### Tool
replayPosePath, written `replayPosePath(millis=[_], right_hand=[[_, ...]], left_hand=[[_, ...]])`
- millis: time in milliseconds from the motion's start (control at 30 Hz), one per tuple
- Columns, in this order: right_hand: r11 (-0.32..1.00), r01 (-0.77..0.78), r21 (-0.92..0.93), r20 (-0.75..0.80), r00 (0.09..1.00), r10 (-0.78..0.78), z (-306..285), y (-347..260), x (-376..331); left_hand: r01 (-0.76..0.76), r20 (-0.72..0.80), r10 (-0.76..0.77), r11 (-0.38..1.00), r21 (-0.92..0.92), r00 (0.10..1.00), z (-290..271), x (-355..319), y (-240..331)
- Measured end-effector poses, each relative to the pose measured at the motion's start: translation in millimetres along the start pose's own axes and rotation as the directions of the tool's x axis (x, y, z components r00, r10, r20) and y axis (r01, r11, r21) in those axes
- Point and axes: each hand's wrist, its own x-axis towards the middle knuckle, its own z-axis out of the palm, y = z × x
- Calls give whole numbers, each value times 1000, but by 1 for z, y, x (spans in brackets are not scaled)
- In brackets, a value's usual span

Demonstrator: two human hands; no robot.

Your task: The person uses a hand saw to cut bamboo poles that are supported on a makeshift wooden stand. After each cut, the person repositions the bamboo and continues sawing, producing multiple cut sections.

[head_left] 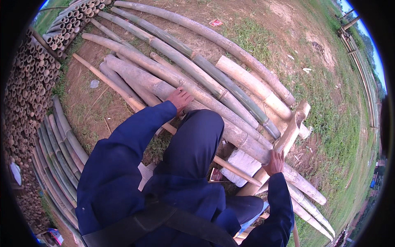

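Observation:
A thick, pale bamboo pole (305,183) lies slantwise across the ground before me, from the upper left to the lower right. My left hand (180,100) grips it near its upper-left stretch, fingers curled over the top. Farther down to the right, my right hand (274,163) wraps round the same pole, beside an upright-angled cut bamboo piece (289,133). My bent knee (201,127) is against the pole between the two hands. The undersides of both hands are hidden.
Several other bamboo poles (205,68) lie alongside on the far side. A thin bamboo stick (234,169) and a whitish block (245,162) sit close to my knee. Stacked bamboo (33,78) rises at the left, with more poles (55,152) below. Grass (337,136) spreads to the right.

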Motion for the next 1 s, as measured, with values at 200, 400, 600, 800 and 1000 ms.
replayPosePath(millis=[200, 400, 600, 800, 1000], right_hand=[[999, -7, 54, -115, 993, 13, -26, -11, 32], [999, -14, 33, -116, 993, 18, -61, -80, 129], [995, -33, 98, -130, 990, 46, -54, -145, 214], [974, -56, 219, -368, 920, 136, -29, -188, 206], [754, 99, 649, -469, 833, 294, -13, -161, 83]], left_hand=[[5, -30, -3, 997, 83, 1000, -76, 46, -49], [298, 43, -314, 929, 222, 948, -104, 56, -119], [353, 14, -362, 900, -255, 932, -116, 72, -53], [434, 403, -161, 347, -831, 901, -122, 48, 85], [-5, 53, 55, 731, -682, 997, -154, 82, 136]])
